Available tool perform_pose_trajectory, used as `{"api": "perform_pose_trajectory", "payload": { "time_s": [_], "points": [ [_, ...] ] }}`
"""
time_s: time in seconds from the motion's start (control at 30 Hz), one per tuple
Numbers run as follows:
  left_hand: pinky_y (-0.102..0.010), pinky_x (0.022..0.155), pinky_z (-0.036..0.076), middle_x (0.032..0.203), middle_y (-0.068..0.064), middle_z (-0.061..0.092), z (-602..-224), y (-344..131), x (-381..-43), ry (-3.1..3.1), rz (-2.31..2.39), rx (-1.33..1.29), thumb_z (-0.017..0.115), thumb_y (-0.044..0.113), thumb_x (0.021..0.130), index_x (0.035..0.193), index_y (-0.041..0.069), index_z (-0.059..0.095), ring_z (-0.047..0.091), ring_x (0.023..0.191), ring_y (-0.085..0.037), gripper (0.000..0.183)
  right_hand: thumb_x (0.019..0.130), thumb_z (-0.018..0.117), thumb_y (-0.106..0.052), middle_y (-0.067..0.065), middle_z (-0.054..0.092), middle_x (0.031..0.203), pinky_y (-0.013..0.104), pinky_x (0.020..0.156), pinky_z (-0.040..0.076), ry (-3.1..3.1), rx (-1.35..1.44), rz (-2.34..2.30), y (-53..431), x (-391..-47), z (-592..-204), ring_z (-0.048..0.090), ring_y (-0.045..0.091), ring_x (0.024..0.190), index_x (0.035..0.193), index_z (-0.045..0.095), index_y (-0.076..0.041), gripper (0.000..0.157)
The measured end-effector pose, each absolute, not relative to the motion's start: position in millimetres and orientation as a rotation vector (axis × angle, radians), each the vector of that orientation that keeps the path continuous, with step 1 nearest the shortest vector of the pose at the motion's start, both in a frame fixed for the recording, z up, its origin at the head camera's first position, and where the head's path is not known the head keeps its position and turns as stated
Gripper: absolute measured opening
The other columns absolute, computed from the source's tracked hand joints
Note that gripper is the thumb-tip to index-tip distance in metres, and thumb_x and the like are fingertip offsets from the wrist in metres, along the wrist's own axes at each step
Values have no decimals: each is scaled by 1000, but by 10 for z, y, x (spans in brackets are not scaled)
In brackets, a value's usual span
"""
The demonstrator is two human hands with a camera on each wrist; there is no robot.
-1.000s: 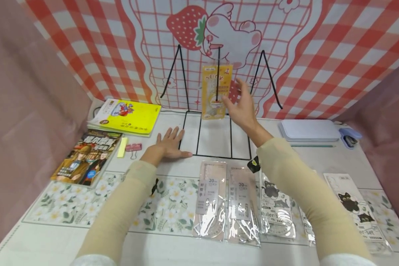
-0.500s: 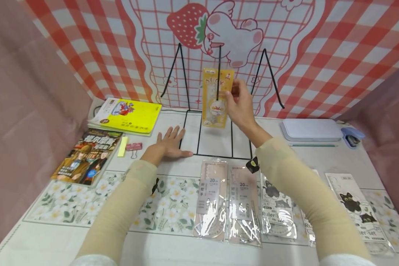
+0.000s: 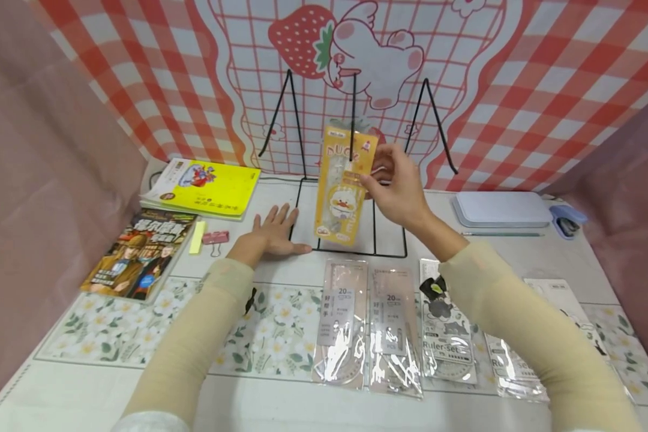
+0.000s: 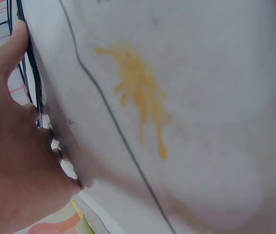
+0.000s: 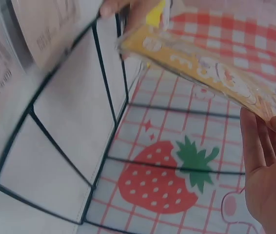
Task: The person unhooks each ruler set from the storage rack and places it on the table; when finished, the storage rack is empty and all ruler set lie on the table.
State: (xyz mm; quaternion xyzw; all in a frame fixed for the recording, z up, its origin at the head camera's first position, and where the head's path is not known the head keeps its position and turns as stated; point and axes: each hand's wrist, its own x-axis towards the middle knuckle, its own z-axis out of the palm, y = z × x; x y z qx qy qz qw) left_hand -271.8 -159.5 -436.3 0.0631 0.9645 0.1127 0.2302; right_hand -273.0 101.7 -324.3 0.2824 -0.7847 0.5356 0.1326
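In the head view my right hand (image 3: 399, 183) pinches the right edge of a flat yellow duck-print stationery packet (image 3: 337, 204), thumb in front and fingers behind. The packet tilts over the base of a black wire display rack (image 3: 363, 254), and the rack's middle prong (image 3: 353, 114) overlaps its upper part. The right wrist view shows the same packet (image 5: 191, 63) from below, thumb and fingers on its edge. My left hand (image 3: 272, 234) lies flat with spread fingers on the white tabletop, at the left side of the rack base. In the left wrist view the left hand (image 4: 16, 141) shows at the edge.
Several clear ruler-set packets (image 3: 342, 324) lie on a floral strip in front. At left are a yellow book (image 3: 221, 189), a magazine (image 3: 140, 255) and a pink binder clip (image 3: 216, 237). A pale pencil case (image 3: 502, 209) and a pencil (image 3: 504, 234) lie at right.
My right hand has taken hold of the yellow packet by its edge and brought it down and toward me along the prong, tilting it. The left hand has stayed in place.
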Motion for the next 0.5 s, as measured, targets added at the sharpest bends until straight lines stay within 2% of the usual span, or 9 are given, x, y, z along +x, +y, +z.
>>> {"api": "perform_pose_trajectory", "payload": {
  "time_s": [0.13,0.37,0.5],
  "points": [
    [-60,122,-9,164,-4,-18,-4356,-1604,-2711,2649,310,172,51,67,86,156,24,-8,-17,153,-29,102,87,62,7,25,65,97,28,61,61,-2305,871,1645,1024,-2529,-3238,65,2,73,121,44,8,38],
    [-60,122,-8,165,-4,-18,-4357,-1599,-2723,2645,284,154,53,58,89,156,23,-7,-16,154,-29,97,86,60,12,25,63,97,32,61,61,-2285,945,1769,1057,-2192,-3287,66,5,77,126,39,6,45],
    [-61,122,-7,165,-4,-18,-4353,-1588,-2729,2647,262,159,53,58,90,156,22,-7,-16,154,-30,97,86,59,13,14,64,93,34,60,61,-2243,932,1824,1076,-2061,-3326,66,6,76,134,34,2,55]
  ]
}}
